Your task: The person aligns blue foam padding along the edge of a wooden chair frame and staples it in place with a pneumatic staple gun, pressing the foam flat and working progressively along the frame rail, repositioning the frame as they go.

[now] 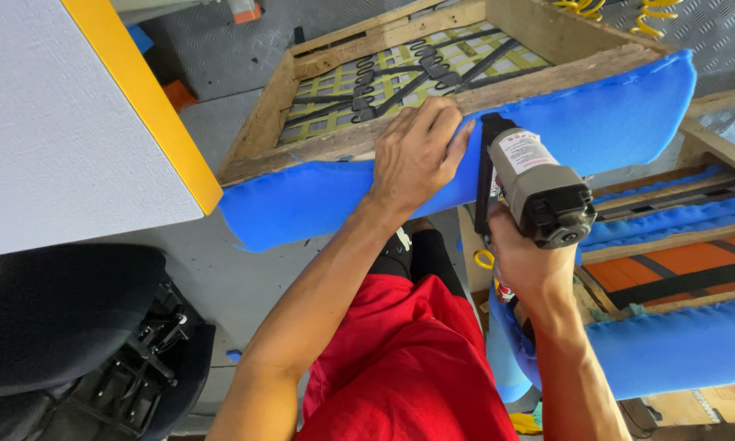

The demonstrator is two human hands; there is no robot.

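Observation:
A wooden seat frame with black springs and webbing inside stands tilted in front of me. Blue foam wraps its near rail. My left hand presses flat on the blue foam at the rail's top edge, fingers curled over the wood. My right hand grips the handle of a grey and black pneumatic staple gun, whose nose rests against the foam just right of my left hand.
A white panel with a yellow edge fills the upper left. A black office chair stands at lower left. More foam-edged frames with orange fabric lie at right. Yellow coiled hose sits at the top right.

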